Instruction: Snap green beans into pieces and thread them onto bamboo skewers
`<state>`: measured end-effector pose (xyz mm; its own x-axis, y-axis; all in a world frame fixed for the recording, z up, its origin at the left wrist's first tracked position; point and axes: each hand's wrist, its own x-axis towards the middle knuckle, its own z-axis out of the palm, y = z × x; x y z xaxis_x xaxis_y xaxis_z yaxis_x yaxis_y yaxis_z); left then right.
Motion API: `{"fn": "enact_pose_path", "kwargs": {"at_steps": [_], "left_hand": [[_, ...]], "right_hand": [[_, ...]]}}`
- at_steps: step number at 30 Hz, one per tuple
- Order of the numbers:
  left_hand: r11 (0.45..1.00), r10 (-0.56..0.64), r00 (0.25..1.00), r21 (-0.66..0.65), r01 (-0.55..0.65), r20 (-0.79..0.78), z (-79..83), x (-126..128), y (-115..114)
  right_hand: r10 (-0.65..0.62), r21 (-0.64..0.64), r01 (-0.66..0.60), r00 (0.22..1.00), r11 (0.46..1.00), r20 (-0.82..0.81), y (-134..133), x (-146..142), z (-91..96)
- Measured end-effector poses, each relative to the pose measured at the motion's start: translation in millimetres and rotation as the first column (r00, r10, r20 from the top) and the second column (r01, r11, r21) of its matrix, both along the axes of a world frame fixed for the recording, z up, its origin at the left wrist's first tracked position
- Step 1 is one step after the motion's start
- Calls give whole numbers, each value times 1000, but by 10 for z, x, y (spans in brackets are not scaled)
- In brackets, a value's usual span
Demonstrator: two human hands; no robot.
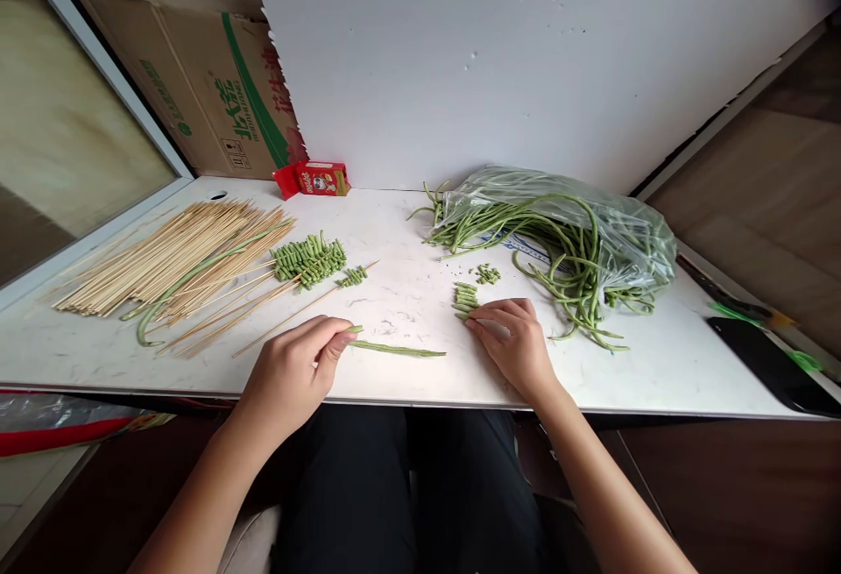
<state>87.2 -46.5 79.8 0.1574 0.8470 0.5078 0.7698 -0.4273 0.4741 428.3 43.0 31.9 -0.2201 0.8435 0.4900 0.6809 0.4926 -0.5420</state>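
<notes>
My left hand [299, 368] pinches the left end of a long green bean [400, 350] that lies flat on the white table [407, 294]. My right hand [512, 339] rests curled on the table just right of the bean's tip, its fingertips touching a small stack of cut bean pieces [465, 297]. What the right fingers enclose is hidden. A few tiny bean scraps [487, 273] lie behind that stack.
A heap of bamboo skewers [171, 258] with a long bean across it lies at the left, beside a pile of cut beans [308, 258]. A plastic bag of long beans [565, 232] sits at the right. A red carton [315, 178], cardboard box [197, 83] and dark phone [768, 364] border the table.
</notes>
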Motion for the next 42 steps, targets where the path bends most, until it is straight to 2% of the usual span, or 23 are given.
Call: {"fn": "enact_pose_path", "kwargs": {"at_steps": [2, 4, 7, 10, 12, 14, 15, 17, 19, 21, 26, 30, 34, 37, 42], "left_hand": [[997, -43, 999, -61, 44, 13, 43, 85, -25], [986, -83, 996, -143, 87, 30, 82, 183, -58], [963, -140, 989, -223, 149, 53, 88, 307, -106], [948, -210, 975, -229, 222, 78, 17, 398, -134], [939, -268, 956, -189, 286, 115, -49, 452, -138], [939, -296, 936, -122, 321, 188, -100, 504, -138], [943, -290, 930, -98, 318, 224, -114, 528, -139], [953, -261, 927, -80, 292, 269, -118, 570, -145], [958, -238, 929, -88, 273, 283, -101, 598, -158], [959, -224, 931, -103, 263, 290, -82, 608, -173], [954, -221, 929, -133, 269, 296, -83, 595, -184], [948, -238, 926, -135, 287, 292, -123, 614, -179], [937, -252, 928, -171, 305, 275, -131, 650, -183], [920, -297, 919, -180, 347, 258, -114, 658, -188], [896, -358, 901, -180, 405, 246, -99, 648, -180]], "right_hand": [[-44, 68, 40, 998, 997, 51, 10, 1, -14], [-64, 83, 59, 996, 995, 63, 19, 12, -20], [-84, 45, 83, 996, 996, 13, 3, 11, 26], [-110, -9, 110, 990, 994, -93, -84, -51, 168], [-61, -49, 53, 984, 997, -167, -191, -135, 298], [72, -124, -102, 972, 987, -224, -321, -243, 421], [168, -177, -213, 956, 961, -238, -386, -300, 469], [358, -261, -422, 897, 869, -258, -496, -404, 526], [446, -283, -522, 846, 805, -292, -563, -481, 526], [456, -267, -544, 828, 796, -327, -588, -521, 486], [446, -203, -541, 813, 816, -374, -570, -516, 388], [443, -171, -535, 809, 827, -387, -565, -513, 392], [447, -200, -535, 820, 821, -359, -582, -525, 420], [475, -228, -565, 808, 793, -349, -591, -526, 431], [541, -281, -658, 743, 699, -393, -560, -492, 418]]}}
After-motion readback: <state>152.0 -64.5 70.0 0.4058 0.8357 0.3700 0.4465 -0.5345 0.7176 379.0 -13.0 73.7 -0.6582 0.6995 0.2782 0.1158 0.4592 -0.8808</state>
